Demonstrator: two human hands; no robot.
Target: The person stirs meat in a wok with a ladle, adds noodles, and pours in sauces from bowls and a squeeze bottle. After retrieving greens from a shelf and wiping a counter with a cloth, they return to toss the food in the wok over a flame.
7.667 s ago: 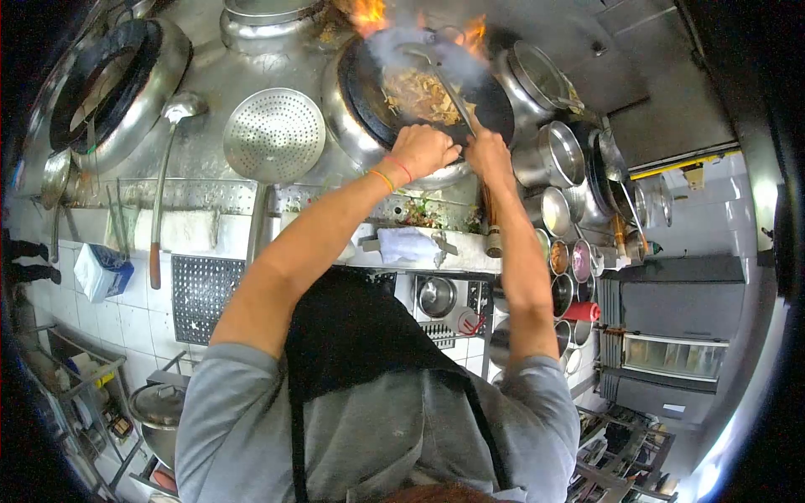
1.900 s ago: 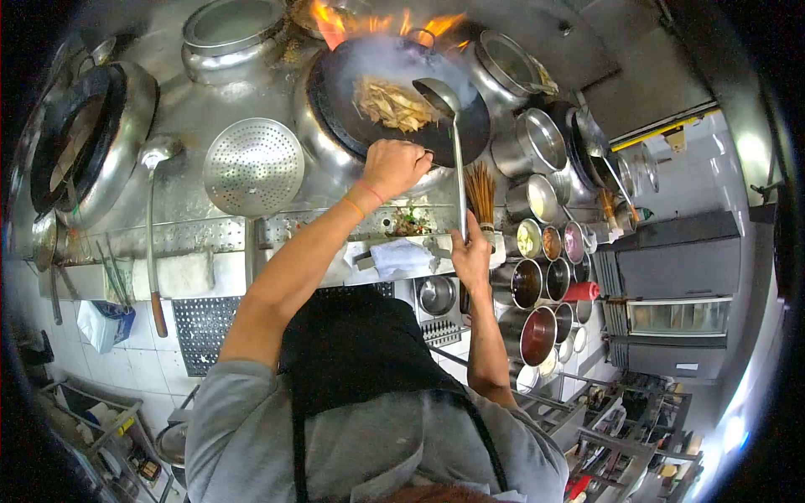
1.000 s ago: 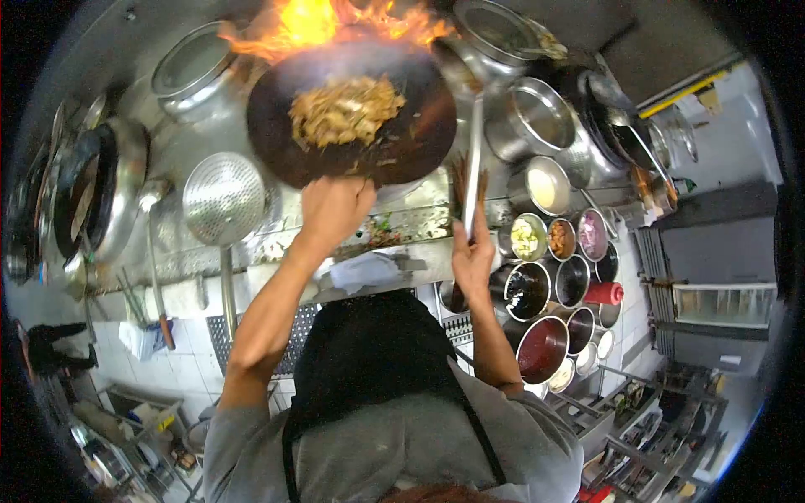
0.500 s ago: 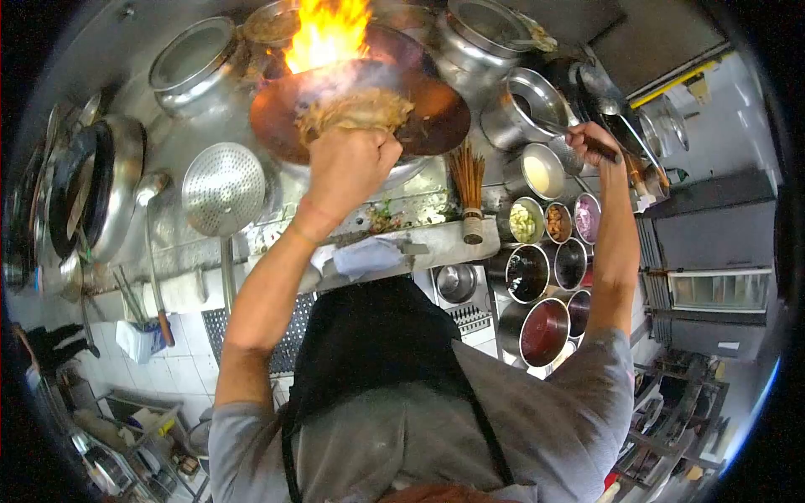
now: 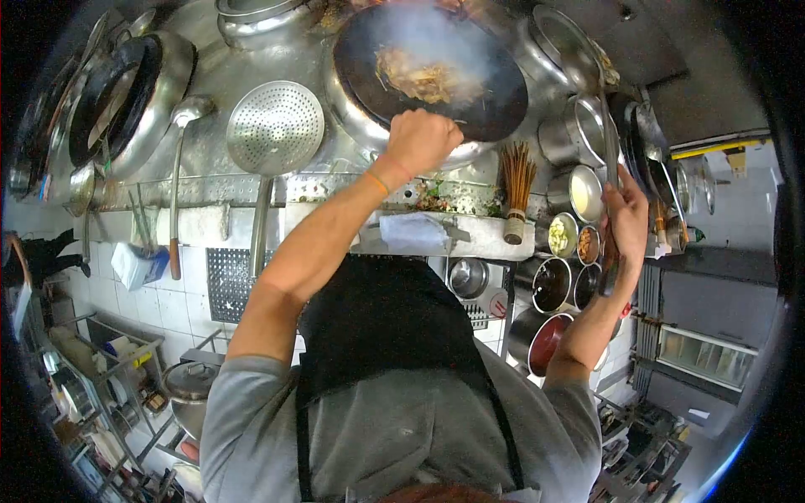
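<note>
A dark wok (image 5: 356, 71) sits on the round burner ring, with browned food (image 5: 423, 77) and smoke in it. At the wok's near rim my left hand (image 5: 422, 141) is closed in a fist; what it grips is hidden behind the fingers. On the right, my right hand (image 5: 627, 216) is wrapped round the dark handle of a ladle (image 5: 610, 126). The ladle points up, its bowl over a metal pot at the top right.
A perforated strainer (image 5: 276, 127) and a ladle with a wooden end (image 5: 177, 189) lie to the left. A bamboo brush (image 5: 518, 189) stands right of the wok. Beside it are a pot of pale liquid (image 5: 585, 191), chopped vegetables (image 5: 558, 235) and red sauce (image 5: 549, 342).
The wok has come down level onto its ring, and the tall flame has given way to smoke. My right hand has turned, bringing the ladle upright. The view has shifted too.
</note>
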